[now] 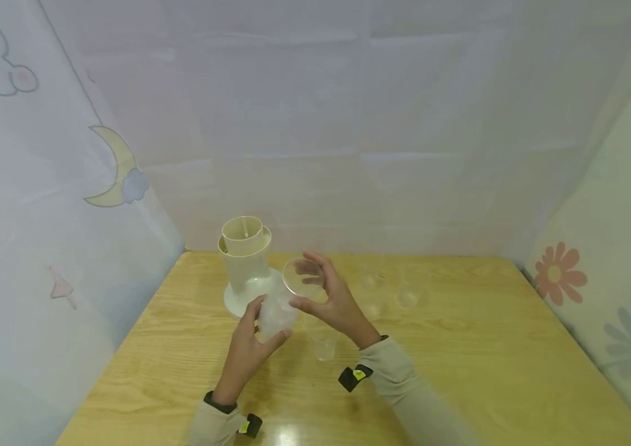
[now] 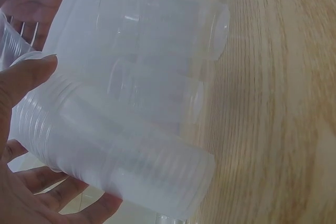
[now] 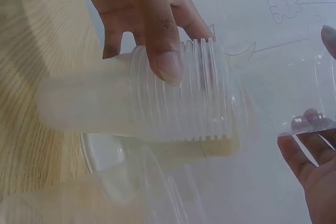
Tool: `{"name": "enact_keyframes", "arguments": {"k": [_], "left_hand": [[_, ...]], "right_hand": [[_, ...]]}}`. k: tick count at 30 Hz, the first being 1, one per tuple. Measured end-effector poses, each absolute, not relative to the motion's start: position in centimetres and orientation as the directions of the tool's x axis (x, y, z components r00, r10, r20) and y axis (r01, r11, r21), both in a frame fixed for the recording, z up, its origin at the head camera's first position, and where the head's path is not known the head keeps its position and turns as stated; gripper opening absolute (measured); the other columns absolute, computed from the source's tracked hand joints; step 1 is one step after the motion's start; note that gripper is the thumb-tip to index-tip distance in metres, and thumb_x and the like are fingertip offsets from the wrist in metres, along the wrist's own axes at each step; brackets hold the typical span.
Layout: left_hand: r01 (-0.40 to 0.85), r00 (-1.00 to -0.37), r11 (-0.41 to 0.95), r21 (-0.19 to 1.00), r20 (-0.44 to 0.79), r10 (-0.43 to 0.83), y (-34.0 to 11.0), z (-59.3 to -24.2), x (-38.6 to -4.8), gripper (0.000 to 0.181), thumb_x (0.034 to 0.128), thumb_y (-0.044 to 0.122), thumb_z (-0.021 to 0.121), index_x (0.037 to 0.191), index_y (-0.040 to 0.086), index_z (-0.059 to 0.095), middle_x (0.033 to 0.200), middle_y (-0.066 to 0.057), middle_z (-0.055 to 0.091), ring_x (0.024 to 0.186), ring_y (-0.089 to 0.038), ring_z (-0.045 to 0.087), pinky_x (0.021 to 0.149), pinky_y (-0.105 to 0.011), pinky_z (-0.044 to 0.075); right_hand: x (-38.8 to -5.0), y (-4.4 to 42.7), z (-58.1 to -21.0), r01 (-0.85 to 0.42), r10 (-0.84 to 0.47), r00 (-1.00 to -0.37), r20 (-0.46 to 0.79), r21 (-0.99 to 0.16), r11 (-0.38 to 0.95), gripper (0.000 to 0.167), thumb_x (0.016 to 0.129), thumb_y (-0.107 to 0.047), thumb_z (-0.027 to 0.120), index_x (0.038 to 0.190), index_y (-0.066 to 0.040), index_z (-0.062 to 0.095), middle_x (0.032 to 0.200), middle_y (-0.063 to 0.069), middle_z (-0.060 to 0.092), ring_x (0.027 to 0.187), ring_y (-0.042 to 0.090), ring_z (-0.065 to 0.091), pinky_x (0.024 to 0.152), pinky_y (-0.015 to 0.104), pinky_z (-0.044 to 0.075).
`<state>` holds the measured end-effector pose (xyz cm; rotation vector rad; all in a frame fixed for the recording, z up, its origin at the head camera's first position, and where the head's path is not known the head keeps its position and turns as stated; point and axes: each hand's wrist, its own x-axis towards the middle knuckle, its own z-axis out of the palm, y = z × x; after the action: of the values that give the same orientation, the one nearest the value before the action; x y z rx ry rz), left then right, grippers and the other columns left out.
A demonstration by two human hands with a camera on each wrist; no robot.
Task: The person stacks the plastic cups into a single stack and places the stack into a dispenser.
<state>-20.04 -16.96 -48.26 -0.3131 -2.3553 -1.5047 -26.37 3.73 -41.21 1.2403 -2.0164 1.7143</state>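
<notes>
My left hand (image 1: 250, 345) grips a stack of nested clear plastic cups (image 1: 275, 317), fingers and thumb wrapped round it. In the right wrist view the stacked rims (image 3: 184, 93) form a ribbed band beneath the thumb. Just above, my right hand (image 1: 339, 305) holds a single clear cup (image 3: 283, 98) near its rim, its mouth facing up. This cup's bottom end meets the open end of the stack; whether it still sits inside cannot be made out. Another clear cup (image 1: 324, 348) stands on the table beneath the hands.
A white cylindrical holder (image 1: 245, 266) with a round base stands behind the left hand. Several clear cups (image 1: 408, 295) stand right of the right hand, faint against the wood table (image 1: 494, 359). Printed cloth walls (image 1: 315, 124) enclose the table's back and sides.
</notes>
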Motion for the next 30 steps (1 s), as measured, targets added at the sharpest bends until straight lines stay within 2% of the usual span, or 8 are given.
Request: {"name": "enact_keyframes", "arguments": {"k": [8, 18, 30], "left_hand": [[0.368, -0.915, 0.416, 0.832, 0.402, 0.006, -16.6, -48.3, -20.2, 0.076, 0.0836, 0.028, 0.083, 0.146, 0.015, 0.042, 0.130, -0.012, 0.058, 0.113, -0.029, 0.058, 0.091, -0.059, 0.049], [0.364, -0.918, 0.416, 0.834, 0.396, 0.011, -16.6, -48.5, -20.2, 0.077, 0.0844, 0.030, 0.082, 0.147, 0.015, 0.041, 0.132, -0.011, 0.058, 0.118, -0.030, 0.055, 0.092, -0.060, 0.048], [0.352, -0.922, 0.424, 0.834, 0.388, 0.003, -16.6, -48.2, -20.0, 0.077, 0.0841, 0.031, 0.083, 0.148, 0.016, 0.041, 0.134, -0.012, 0.058, 0.121, -0.030, 0.055, 0.092, -0.060, 0.048]], "right_hand": [[-24.5, 3.3, -39.1, -0.706, -0.465, -0.604, 0.647, -0.705, -0.066, 0.077, 0.085, 0.006, 0.075, 0.147, 0.008, 0.029, 0.136, 0.033, 0.049, 0.123, 0.047, 0.049, 0.095, 0.058, 0.047], [-24.4, 2.9, -39.9, -0.661, -0.488, -0.635, 0.600, -0.748, -0.060, 0.076, 0.085, 0.009, 0.073, 0.147, 0.008, 0.030, 0.137, 0.032, 0.050, 0.125, 0.048, 0.049, 0.096, 0.059, 0.046], [-24.4, 3.0, -40.4, -0.633, -0.548, -0.669, 0.502, -0.772, 0.065, 0.078, 0.088, -0.003, 0.076, 0.150, 0.004, 0.030, 0.144, 0.027, 0.048, 0.133, 0.040, 0.046, 0.106, 0.059, 0.038]]}}
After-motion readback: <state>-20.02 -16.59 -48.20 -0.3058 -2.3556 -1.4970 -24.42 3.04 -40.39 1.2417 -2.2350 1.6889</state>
